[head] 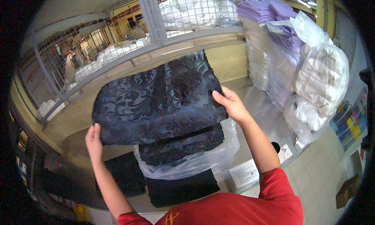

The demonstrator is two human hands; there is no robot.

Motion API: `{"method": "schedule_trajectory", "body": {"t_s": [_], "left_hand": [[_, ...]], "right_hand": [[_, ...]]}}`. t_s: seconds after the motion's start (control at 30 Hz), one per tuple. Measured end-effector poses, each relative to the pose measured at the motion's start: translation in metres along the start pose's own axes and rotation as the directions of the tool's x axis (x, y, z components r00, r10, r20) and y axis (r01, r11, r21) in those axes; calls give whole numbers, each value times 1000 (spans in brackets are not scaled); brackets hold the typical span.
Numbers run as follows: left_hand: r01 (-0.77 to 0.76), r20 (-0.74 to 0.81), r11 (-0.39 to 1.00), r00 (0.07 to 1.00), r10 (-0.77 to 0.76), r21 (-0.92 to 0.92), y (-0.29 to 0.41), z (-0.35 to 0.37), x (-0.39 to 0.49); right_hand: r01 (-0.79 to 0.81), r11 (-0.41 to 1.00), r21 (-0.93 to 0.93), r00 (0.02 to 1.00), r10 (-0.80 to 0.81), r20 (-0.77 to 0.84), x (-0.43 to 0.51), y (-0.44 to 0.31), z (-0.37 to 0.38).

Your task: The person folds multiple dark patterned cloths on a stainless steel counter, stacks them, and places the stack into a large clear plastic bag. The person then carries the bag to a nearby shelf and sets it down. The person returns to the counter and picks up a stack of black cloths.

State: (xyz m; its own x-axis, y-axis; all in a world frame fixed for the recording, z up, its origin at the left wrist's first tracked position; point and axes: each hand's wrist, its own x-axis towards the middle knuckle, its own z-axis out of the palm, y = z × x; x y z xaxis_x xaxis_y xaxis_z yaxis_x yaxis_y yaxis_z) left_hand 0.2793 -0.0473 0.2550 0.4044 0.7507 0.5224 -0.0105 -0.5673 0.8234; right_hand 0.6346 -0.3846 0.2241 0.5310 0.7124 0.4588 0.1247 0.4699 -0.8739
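Observation:
A folded black cloth with a shiny scroll pattern is held up between both hands. My left hand grips its lower left corner. At the cloth's right edge, my right hand pinches it, thumb on top. Beneath it lies a stack of similar patterned black cloth in an opened clear plastic bag. Two folded plain black cloths lie nearer to me on the table, one at the left and one in front.
Plastic-wrapped white bundles and folded purple cloths are piled on the right. A wire-mesh partition stands behind the table. Papers bearing writing lie at the table's near right edge.

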Motion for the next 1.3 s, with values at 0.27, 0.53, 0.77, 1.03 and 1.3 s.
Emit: {"method": "schedule_trajectory", "body": {"t_s": [0.27,0.53,0.77,1.03,1.3], "left_hand": [[357,21,846,917,-397,396,-196,110,-58],[244,-78,874,969,-233,420,-162,93,-66],[350,-156,880,936,-315,322,-200,102,-101],[397,-181,883,915,-360,251,-222,99,-99],[394,-345,772,907,-240,499,-180,85,-117]], "right_hand": [[-474,738,-480,880,374,-294,-52,200,-72],[-390,847,-361,912,301,-280,-62,213,-83],[-336,765,-550,809,-65,-584,-89,187,-56],[-389,842,-374,749,53,-660,-136,200,-23],[-479,810,-339,784,220,-581,-124,199,-76]]}}
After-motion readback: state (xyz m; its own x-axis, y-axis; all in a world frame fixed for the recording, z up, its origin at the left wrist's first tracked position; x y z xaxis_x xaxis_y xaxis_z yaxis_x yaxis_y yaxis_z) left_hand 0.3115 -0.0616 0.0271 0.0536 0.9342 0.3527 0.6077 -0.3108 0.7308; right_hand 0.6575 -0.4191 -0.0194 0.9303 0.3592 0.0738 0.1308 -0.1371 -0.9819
